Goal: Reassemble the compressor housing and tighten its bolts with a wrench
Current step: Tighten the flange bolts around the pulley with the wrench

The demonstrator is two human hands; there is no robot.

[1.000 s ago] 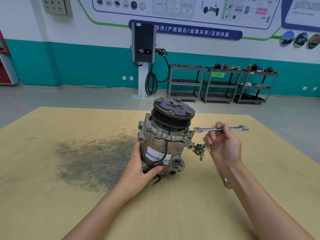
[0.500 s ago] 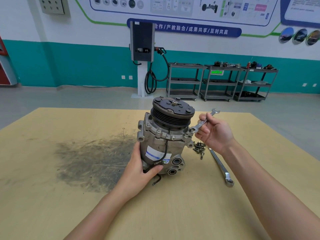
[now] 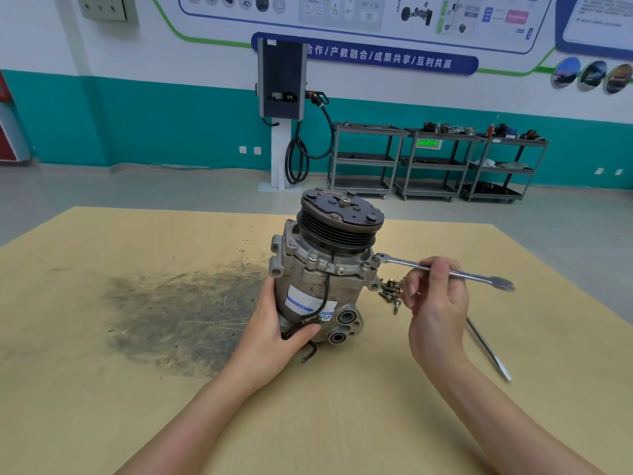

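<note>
A grey metal compressor stands upright on the table, its black grooved pulley on top. My left hand grips the lower left of its housing, thumb across the front near a black wire. My right hand pinches a silver open-ended wrench by its shaft. The wrench's left jaw sits on a bolt at the housing's right flange. Its other end points right and slightly down.
Several loose bolts lie just right of the compressor, partly behind my right hand. A second long wrench lies on the yellow table farther right. A dark smudge covers the table to the left. Shelving carts stand beyond.
My right hand swung the wrench from pointing up and away to nearly level, handle now out to the right, its jaw still at the right flange. The left hand kept its grip.
</note>
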